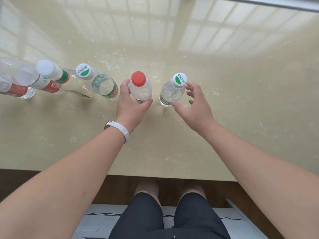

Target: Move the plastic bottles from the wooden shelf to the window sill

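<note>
We look down on a glossy cream window sill [172,144] that carries a row of plastic bottles, all standing upright. Our left hand [130,104] wraps the red-capped bottle [140,87], with the thumb on the near side and the fingers [124,85] curled round its left side, pinching the clear body between them. A white watch band [120,131] circles that wrist.

Our right hand [195,104] is just beside the white-capped bottle [170,91] at the right end of the row. Its fingers [192,87] are spread and loosely curved; a fingertip lies close by the cap, and the thumb reaches toward the base of the bottle. We cannot tell whether any of them touch the plastic. This bottle stands near the red-capped one, with a clear gap between the two.

To the left stands a green-labelled bottle [103,87] with a white and green cap, just beside our left hand. Further left, more bottles [43,78] with red and green labels crowd together up to the picture's edge.

Window panes are reflected in the far part of the sill. Below the near edge of the sill we see dark shorts [155,218] and a patterned floor [96,219].
</note>
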